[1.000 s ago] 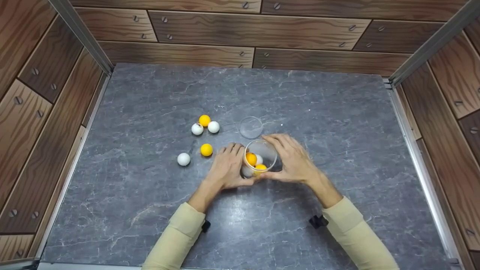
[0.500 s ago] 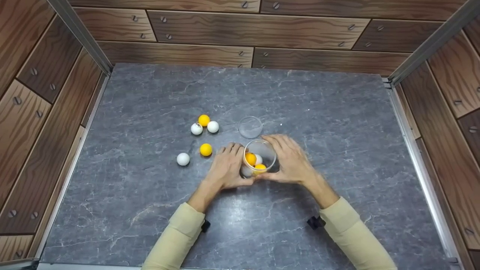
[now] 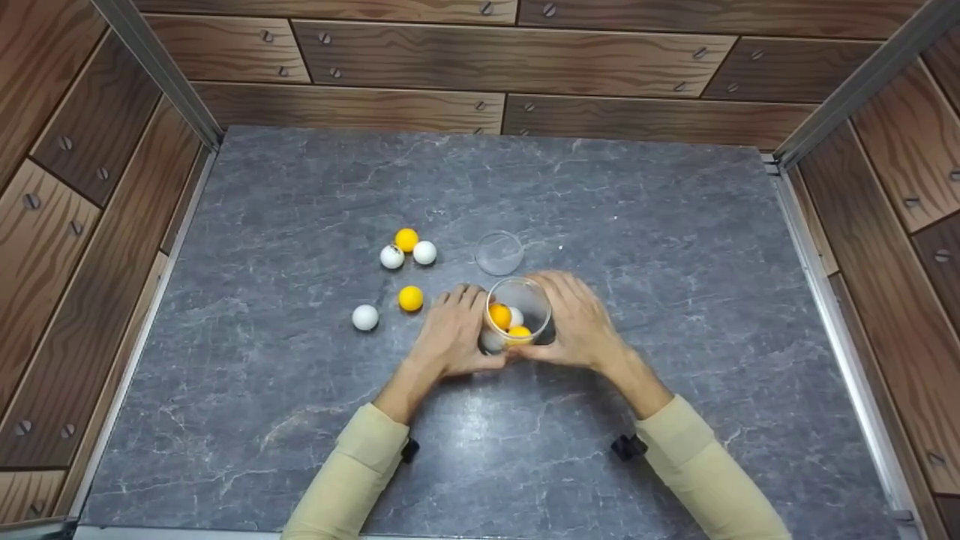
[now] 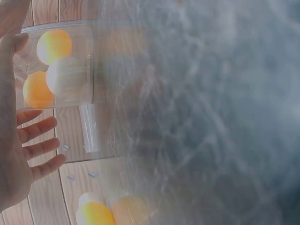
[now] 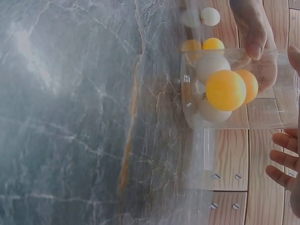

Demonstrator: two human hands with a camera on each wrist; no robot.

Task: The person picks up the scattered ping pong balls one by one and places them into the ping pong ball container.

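A clear plastic jar point(image 3: 531, 296) stands upright on the table with its top uncovered. Several orange and white balls lie inside it, among them an orange ball point(image 5: 226, 90). My left hand point(image 3: 452, 334) holds the jar's left side, its thumb across the near face. From the other side my right hand point(image 3: 581, 322) holds the same jar, thumb also at the near face. In the left wrist view, the left fingers point(image 4: 41, 149) spread out past the jar wall. Just behind the jar lies a clear round lid point(image 3: 499, 253).
Left of my hands, an orange ball point(image 3: 410, 298) and a white ball point(image 3: 365, 317) rest apart on the grey marbled table point(image 3: 660, 225). Farther back, one orange ball point(image 3: 406, 240) sits close to two white balls point(image 3: 424, 253). Wood-patterned walls point(image 3: 420, 56) enclose the table's back and sides.
Both hands and the jar keep almost the same place. My right forearm has shifted slightly to the left. The loose balls and lid lie as before.
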